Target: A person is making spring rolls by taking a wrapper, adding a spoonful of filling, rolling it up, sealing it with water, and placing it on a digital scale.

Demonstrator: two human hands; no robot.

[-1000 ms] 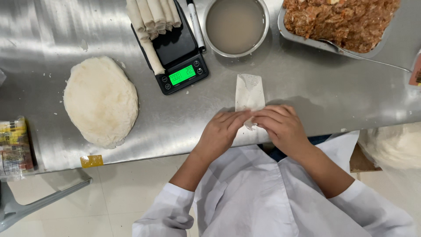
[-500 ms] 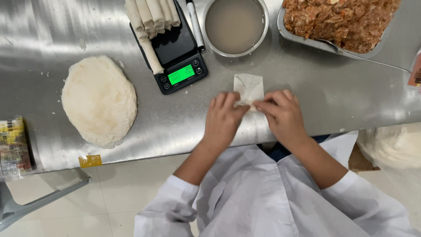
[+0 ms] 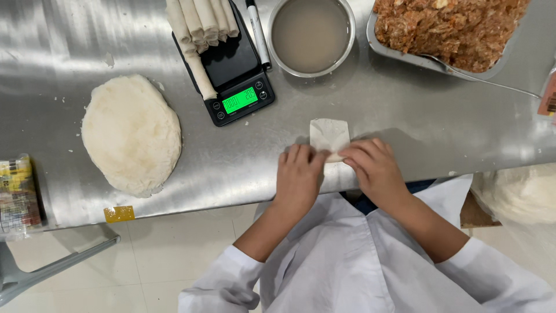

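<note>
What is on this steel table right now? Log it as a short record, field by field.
left hand: fingers pressed on the near end of the wrapper
right hand: on the same wrapper, beside the left
wrapper: pale, partly rolled, far end flat on the table
scale: black, green display lit, finished rolls on it
bowl: cloudy liquid
tray: minced filling
wrapper stack: round, left

Left hand (image 3: 298, 174) and right hand (image 3: 370, 168) press on a pale wrapper (image 3: 329, 134) lying on the steel table (image 3: 405, 127) near a scale (image 3: 231, 69).
</note>
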